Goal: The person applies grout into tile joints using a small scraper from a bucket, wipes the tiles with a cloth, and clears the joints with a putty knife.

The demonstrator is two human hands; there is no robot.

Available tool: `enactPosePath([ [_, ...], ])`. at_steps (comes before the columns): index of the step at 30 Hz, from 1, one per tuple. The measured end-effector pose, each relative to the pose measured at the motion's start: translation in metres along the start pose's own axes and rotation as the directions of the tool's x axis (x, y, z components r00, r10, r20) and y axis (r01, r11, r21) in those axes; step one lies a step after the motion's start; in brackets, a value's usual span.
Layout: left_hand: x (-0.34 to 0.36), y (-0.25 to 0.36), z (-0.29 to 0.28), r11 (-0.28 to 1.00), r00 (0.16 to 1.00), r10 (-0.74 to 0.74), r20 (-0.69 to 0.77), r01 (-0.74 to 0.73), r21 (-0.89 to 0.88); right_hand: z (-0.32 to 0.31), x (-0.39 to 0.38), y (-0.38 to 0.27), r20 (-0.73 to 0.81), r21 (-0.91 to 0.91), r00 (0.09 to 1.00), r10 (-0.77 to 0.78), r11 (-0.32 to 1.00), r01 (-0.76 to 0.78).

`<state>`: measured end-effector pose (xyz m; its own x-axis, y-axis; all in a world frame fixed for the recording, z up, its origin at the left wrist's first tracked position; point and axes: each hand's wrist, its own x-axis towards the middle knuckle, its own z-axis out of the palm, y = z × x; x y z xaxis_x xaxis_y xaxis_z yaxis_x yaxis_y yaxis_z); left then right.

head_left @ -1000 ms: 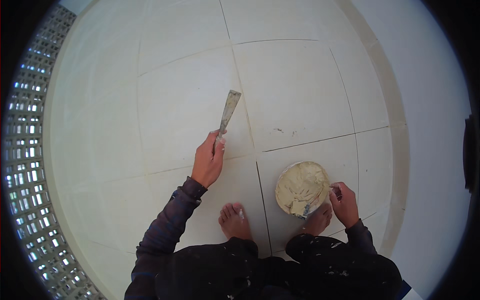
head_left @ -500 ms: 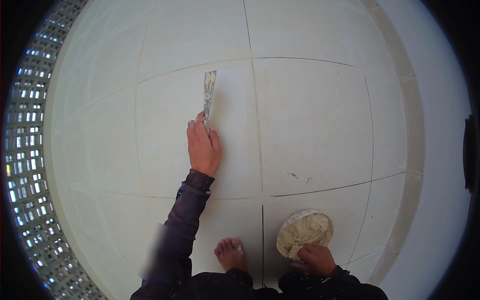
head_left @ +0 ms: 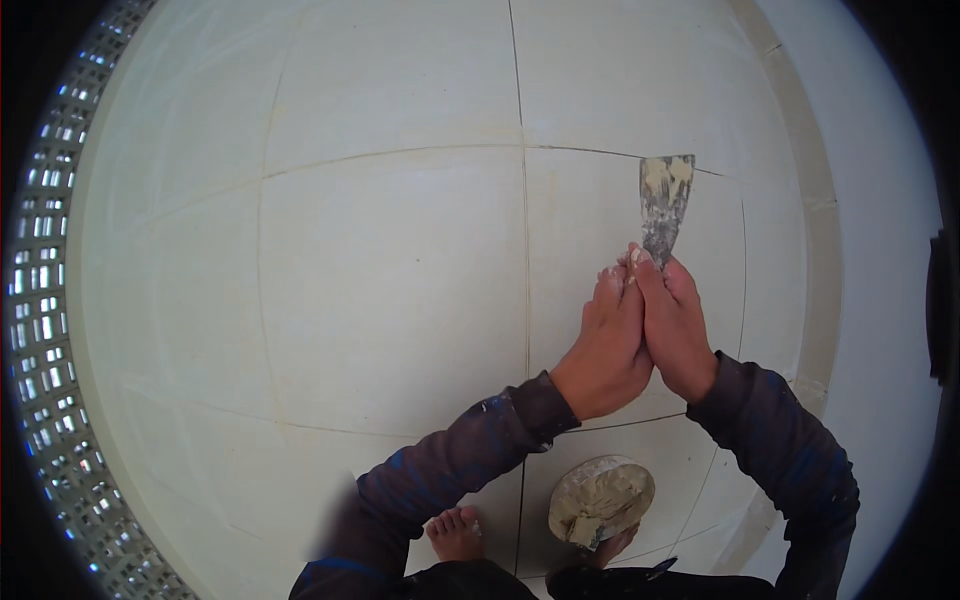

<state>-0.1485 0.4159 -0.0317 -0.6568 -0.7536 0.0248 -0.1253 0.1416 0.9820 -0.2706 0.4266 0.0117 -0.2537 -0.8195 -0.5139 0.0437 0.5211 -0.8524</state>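
Observation:
My right hand (head_left: 682, 325) is closed round the hidden handle of a putty knife (head_left: 666, 205), its thumb along the base of the blade. The flat blade points away from me and carries smears of beige paste. Pressed against that hand is my left hand (head_left: 608, 350), its fingers bent together and their tips whitened with paste; whether it also grips the handle is hidden. Nearer me, a round tub (head_left: 562, 490) full of beige paste (head_left: 610, 490) stands on the tiles. A squarish, paste-coated piece (head_left: 586, 530) sticks up at the tub's near edge.
Large pale floor tiles (head_left: 390, 290) with thin joints, some dark and some filled, spread all round. My bare left foot (head_left: 457, 533) is left of the tub; another foot (head_left: 615, 547) shows beside it. A white wall (head_left: 885, 300) bounds the right, a perforated lattice (head_left: 45, 300) the left.
My left hand has swung right, bringing the putty knife with it. My right hand has left the tub and moved forward to meet it, closing on the knife.

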Motion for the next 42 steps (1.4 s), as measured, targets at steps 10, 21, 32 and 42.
enactPosePath([
  [10,0.050,-0.138,-0.212,0.652,0.666,-0.074,-0.742,0.596,0.469,0.065,0.136,-0.004,-0.157,-0.558,0.965,-0.212,0.825,0.090],
  [21,0.072,-0.125,-0.210,0.484,0.737,-0.096,-0.669,0.622,0.616,0.108,0.141,-0.031,-0.236,-0.658,0.972,0.004,0.735,-0.163],
  [32,0.077,-0.127,-0.203,0.448,0.753,-0.115,-0.648,0.621,0.643,0.117,0.156,-0.029,-0.297,-0.688,0.955,-0.009,0.695,-0.208],
  [42,0.075,-0.131,-0.200,0.446,0.756,-0.112,-0.644,0.618,0.647,0.122,0.162,-0.024,-0.333,-0.694,0.943,-0.001,0.677,-0.245],
])
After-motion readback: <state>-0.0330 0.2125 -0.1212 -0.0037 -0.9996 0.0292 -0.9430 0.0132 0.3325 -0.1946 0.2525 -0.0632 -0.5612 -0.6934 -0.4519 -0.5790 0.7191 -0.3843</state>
